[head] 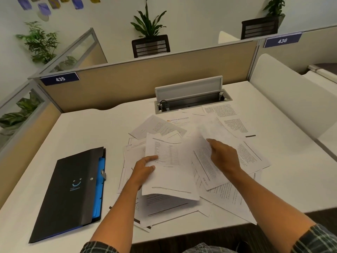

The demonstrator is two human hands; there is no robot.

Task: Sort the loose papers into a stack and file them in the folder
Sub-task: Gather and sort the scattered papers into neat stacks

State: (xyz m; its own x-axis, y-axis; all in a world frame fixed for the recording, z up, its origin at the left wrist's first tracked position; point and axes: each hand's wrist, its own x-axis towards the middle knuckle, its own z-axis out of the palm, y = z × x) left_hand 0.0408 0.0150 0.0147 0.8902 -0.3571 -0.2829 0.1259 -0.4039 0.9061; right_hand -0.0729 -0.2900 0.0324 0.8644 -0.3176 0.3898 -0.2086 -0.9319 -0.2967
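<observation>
Nearest the camera, two forearms in plaid sleeves (317, 238) extend over the front edge of a white desk (284, 179).

The left hand (144, 170) grips a printed sheet (169, 172) by its left edge — thumb on top, fingers beneath — and the sheet's near end lifts clear of the pile. A table of rows is printed on its upper half.

The right hand (223, 156) reaches into the pile just right of that sheet. The hand is seen from the back, with fingers curled around the edge of a second, blurred sheet (198, 143); whether the fingers are fully pressed on it cannot be told.

The loose papers (224, 196) lie scattered and overlapping across the desk centre, from the front edge back to the cable tray, at mixed angles. No squared stack is formed.

The folder (71, 194) lies flat to the left of the papers, well apart from both hands. It is black, closed, with blue dividers (99, 187) showing along its right edge and a smile mark on the cover.

Farther back, a cable tray (191, 99) is set into the desk, lid raised. Behind it stands a beige partition (145, 79) bearing number plates 435 (60, 78) and 436 (282, 40) — beyond it, chair backs and potted plants (148, 22).
</observation>
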